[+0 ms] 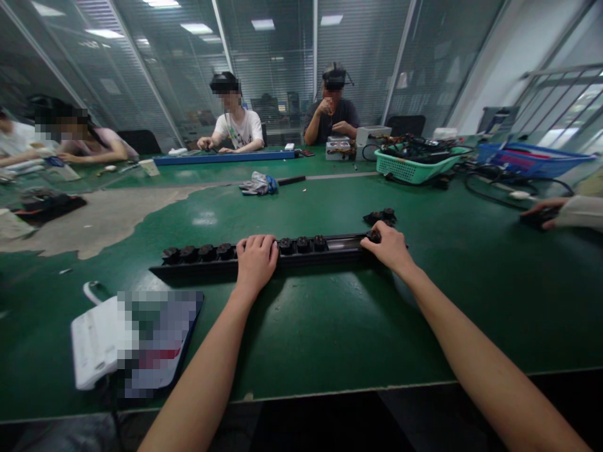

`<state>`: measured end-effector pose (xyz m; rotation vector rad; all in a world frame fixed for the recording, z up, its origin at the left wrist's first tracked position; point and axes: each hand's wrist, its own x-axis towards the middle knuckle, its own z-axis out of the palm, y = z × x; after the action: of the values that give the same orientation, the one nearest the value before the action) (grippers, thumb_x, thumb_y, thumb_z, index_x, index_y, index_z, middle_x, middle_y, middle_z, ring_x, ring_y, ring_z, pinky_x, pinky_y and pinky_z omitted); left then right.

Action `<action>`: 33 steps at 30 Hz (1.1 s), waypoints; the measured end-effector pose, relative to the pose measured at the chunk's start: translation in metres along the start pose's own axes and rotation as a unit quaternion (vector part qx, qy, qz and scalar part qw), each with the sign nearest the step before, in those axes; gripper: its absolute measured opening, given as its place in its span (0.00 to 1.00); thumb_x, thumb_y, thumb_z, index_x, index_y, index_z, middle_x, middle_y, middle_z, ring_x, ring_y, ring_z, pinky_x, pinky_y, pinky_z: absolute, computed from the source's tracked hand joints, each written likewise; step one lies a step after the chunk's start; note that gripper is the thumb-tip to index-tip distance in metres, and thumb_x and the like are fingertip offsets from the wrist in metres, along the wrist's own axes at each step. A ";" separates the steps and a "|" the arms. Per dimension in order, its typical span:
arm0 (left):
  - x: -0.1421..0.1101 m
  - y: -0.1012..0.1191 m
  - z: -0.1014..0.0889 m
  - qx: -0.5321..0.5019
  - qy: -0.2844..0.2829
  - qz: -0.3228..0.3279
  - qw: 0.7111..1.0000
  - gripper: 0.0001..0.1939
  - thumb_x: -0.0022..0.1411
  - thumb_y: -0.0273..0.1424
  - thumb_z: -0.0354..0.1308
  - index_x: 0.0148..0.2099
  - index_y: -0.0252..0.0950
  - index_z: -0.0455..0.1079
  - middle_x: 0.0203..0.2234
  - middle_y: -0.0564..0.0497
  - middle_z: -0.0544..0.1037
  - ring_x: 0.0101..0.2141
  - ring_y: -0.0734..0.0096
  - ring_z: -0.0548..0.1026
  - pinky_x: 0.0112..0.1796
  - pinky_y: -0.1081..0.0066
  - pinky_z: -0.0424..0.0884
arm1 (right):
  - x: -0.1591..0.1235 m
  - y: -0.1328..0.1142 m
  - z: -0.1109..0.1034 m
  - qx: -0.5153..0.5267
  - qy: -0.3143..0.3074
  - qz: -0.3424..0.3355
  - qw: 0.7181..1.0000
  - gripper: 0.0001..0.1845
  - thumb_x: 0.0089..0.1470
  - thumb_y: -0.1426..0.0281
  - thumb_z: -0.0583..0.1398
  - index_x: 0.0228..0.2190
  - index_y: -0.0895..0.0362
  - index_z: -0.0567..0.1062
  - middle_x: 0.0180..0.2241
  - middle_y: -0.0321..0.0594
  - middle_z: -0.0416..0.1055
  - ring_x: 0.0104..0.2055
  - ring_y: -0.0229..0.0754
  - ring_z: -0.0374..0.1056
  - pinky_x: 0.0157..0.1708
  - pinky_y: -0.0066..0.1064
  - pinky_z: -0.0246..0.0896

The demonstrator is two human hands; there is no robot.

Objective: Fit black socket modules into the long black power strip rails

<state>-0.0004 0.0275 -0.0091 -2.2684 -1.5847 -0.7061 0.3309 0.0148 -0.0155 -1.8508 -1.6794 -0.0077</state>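
A long black channel-shaped rail [207, 271] lies crosswise on the green table, with a row of small, round-topped black parts [302, 244] set along it. Over the middle of the rail my left hand [257, 258] is closed on it, hiding the parts beneath. A bare stretch of the rail shows between the last part in the row and my right hand [389, 245]. At the rail's right end, my right thumb and fingers pinch another small black part [374, 236]. Just behind that hand sits a loose cluster of similar black parts [380, 216].
A white device [94, 342] and a flat pouch lie at the front left. Farther back are gloves [259, 183], a green basket [414, 168] of cables and a blue basket [532, 162]. Another person's hand [544, 213] rests at right; several people sit around the table.
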 end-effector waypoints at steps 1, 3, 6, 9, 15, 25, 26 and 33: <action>0.000 0.000 0.000 -0.001 0.000 -0.001 1.000 0.15 0.71 0.35 0.42 0.47 0.41 0.70 0.44 0.45 0.77 0.48 0.57 0.69 0.52 0.55 0.55 | 0.000 0.001 0.000 -0.001 0.001 0.001 1.000 0.13 0.48 0.57 0.57 0.30 0.54 0.65 0.32 0.43 0.71 0.34 0.47 0.65 0.37 0.37 0.55; 0.000 0.000 0.000 -0.002 0.000 -0.003 1.000 0.15 0.71 0.36 0.42 0.47 0.41 0.70 0.44 0.45 0.77 0.48 0.57 0.69 0.52 0.56 0.55 | 0.000 0.003 -0.001 -0.005 0.003 0.005 1.000 0.13 0.48 0.58 0.57 0.30 0.54 0.66 0.32 0.43 0.71 0.34 0.46 0.65 0.38 0.37 0.56; 0.000 0.001 -0.001 -0.002 -0.002 -0.003 1.000 0.16 0.71 0.36 0.41 0.47 0.41 0.70 0.44 0.45 0.77 0.48 0.57 0.69 0.52 0.56 0.55 | 0.001 0.005 -0.001 -0.012 0.005 0.008 1.000 0.13 0.48 0.58 0.57 0.31 0.54 0.66 0.32 0.43 0.72 0.34 0.47 0.66 0.38 0.37 0.55; 0.000 0.001 -0.002 -0.002 -0.005 -0.002 1.000 0.16 0.71 0.36 0.41 0.48 0.41 0.70 0.44 0.45 0.77 0.48 0.57 0.69 0.52 0.55 0.55 | 0.001 0.006 -0.001 -0.016 0.002 0.012 1.000 0.13 0.47 0.58 0.57 0.30 0.54 0.66 0.32 0.43 0.72 0.35 0.47 0.66 0.38 0.37 0.55; 0.000 0.001 -0.001 -0.007 -0.005 -0.004 1.000 0.15 0.71 0.35 0.42 0.48 0.41 0.69 0.44 0.44 0.77 0.48 0.57 0.69 0.53 0.55 0.55 | 0.002 0.007 -0.002 -0.031 0.002 0.018 0.999 0.13 0.48 0.57 0.57 0.30 0.54 0.66 0.32 0.43 0.72 0.35 0.47 0.66 0.38 0.37 0.54; 0.000 0.001 -0.003 0.002 -0.007 0.000 1.000 0.16 0.71 0.35 0.41 0.48 0.41 0.69 0.44 0.45 0.77 0.49 0.57 0.69 0.52 0.56 0.55 | 0.003 0.011 -0.002 -0.055 0.001 0.023 0.998 0.14 0.49 0.56 0.56 0.31 0.54 0.66 0.32 0.44 0.72 0.36 0.49 0.66 0.39 0.39 0.53; 0.000 0.001 -0.003 0.001 -0.007 -0.001 1.000 0.16 0.71 0.35 0.41 0.48 0.42 0.69 0.45 0.45 0.77 0.49 0.57 0.69 0.52 0.56 0.55 | 0.003 0.012 -0.003 -0.057 0.001 0.023 0.998 0.14 0.49 0.56 0.56 0.31 0.54 0.66 0.32 0.44 0.72 0.37 0.50 0.66 0.39 0.40 0.53; 0.000 0.001 -0.001 -0.004 -0.002 -0.002 1.000 0.15 0.71 0.35 0.41 0.47 0.41 0.69 0.44 0.45 0.77 0.49 0.57 0.69 0.52 0.55 0.55 | 0.004 0.014 -0.006 -0.058 -0.008 0.024 0.998 0.14 0.49 0.57 0.56 0.32 0.54 0.67 0.33 0.44 0.72 0.36 0.49 0.66 0.38 0.39 0.54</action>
<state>0.0000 0.0269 -0.0080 -2.2743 -1.5909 -0.7091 0.3468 0.0157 -0.0155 -1.9810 -1.6763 -0.0710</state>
